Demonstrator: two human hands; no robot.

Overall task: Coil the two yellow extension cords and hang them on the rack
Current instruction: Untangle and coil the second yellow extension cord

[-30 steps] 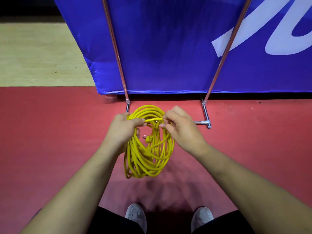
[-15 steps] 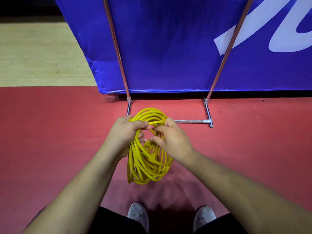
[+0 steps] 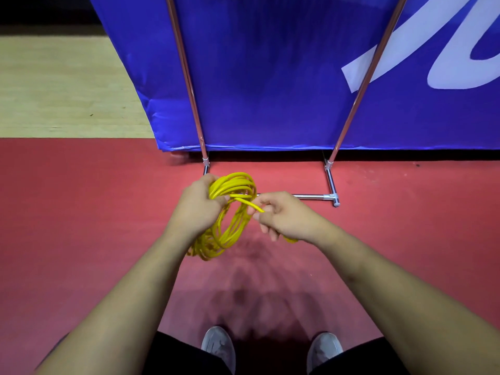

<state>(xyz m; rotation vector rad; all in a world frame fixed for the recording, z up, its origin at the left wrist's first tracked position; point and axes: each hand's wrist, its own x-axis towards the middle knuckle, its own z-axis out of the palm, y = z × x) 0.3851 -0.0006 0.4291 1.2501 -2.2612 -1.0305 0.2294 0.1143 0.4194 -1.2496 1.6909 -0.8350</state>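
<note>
The left hand is gripping the nearly coiled cord above the red floor while the right hand is pinching its loose end, with hanging on the far rack not yet done.

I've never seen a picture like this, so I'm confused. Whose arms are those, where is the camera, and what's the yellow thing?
There is no machine here. The camera sits on a person's head and looks down, so you see that person's own two arms and grey shoes. The left hand grips a yellow cord wound into a bundle of loops. The right hand pinches a loose stretch of the same cord. The loops hang from the left hand above the red floor. Past the hands stands a metal rack with shiny poles, and behind it a big blue banner. Only one cord is in view.
</note>
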